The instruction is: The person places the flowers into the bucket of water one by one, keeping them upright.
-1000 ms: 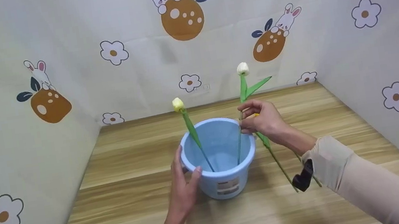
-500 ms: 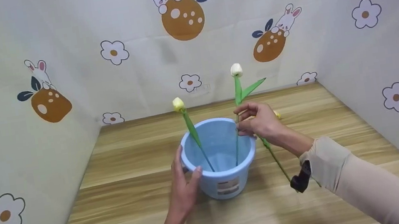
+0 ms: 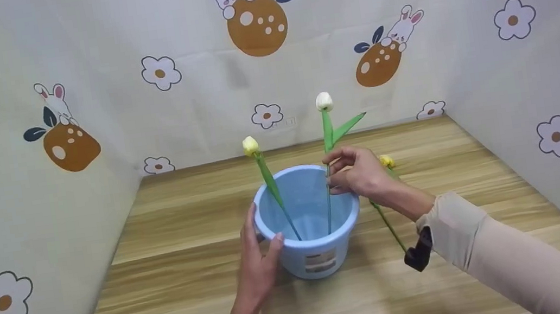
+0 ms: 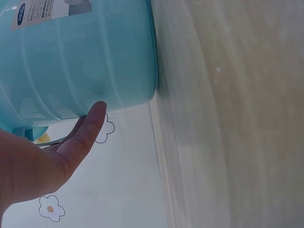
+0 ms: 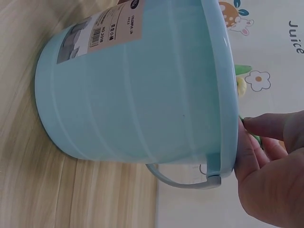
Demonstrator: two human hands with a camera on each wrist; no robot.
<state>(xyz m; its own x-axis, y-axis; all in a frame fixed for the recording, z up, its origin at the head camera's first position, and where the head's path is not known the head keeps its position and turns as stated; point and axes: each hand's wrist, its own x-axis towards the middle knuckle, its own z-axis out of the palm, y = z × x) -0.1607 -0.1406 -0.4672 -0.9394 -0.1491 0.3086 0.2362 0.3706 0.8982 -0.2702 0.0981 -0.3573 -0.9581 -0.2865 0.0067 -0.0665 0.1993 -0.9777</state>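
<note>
A light blue bucket (image 3: 295, 264) stands upright on the wooden table. My left hand (image 3: 258, 272) rests against its left side, thumb at the rim; in the left wrist view, the fingers (image 4: 88, 128) of that hand lie fairly straight along the bucket wall. Over the right part of the rim, my right hand (image 3: 364, 172) pinches the green stem of a white tulip (image 3: 324, 102). That stem reaches down inside the bucket. A pale yellow tulip (image 3: 251, 146) leans in the bucket towards the left, touched by neither hand.
Right of the bucket, partly hidden by my right arm, lies a yellow flower (image 3: 387, 161) with a green stem (image 3: 391, 226). The bucket's handle (image 5: 178, 183) hangs down its side. Printed cloth walls (image 3: 187, 120) border the table at the back and sides.
My right hand has moved a little left with the white tulip, whose head is now closer to the yellow one. The left hand and bucket have stayed put.
</note>
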